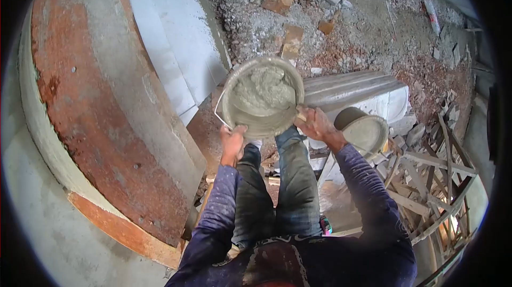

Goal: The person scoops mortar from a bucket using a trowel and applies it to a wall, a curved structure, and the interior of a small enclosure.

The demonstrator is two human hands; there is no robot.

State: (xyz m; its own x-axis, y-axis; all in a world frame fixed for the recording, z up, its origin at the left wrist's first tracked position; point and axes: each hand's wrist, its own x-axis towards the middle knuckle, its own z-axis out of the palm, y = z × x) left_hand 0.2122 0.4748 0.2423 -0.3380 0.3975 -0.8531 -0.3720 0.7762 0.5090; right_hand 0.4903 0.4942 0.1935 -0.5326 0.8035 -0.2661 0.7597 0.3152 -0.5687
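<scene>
A round bucket [262, 121] of wet grey mortar [265, 88] is in front of my legs, tilted so that its inside faces me. The mortar lies heaped against the far side, and a smeared film coats the near wall. My left hand [233, 142] is closed on the near left rim, right where the thin white wire handle [216, 110] meets it. On the right side of the rim my right hand [319, 126] is closed, with a small tan patch showing at its fingertips.
A second bucket [385, 129] stands to the right, beside a white block with a grey top [346, 88]. Rough timber pieces [434, 167] pile up at far right. A broad curved red-and-grey slab [101, 89] fills the left. Rubble [368, 36] covers the ground ahead.
</scene>
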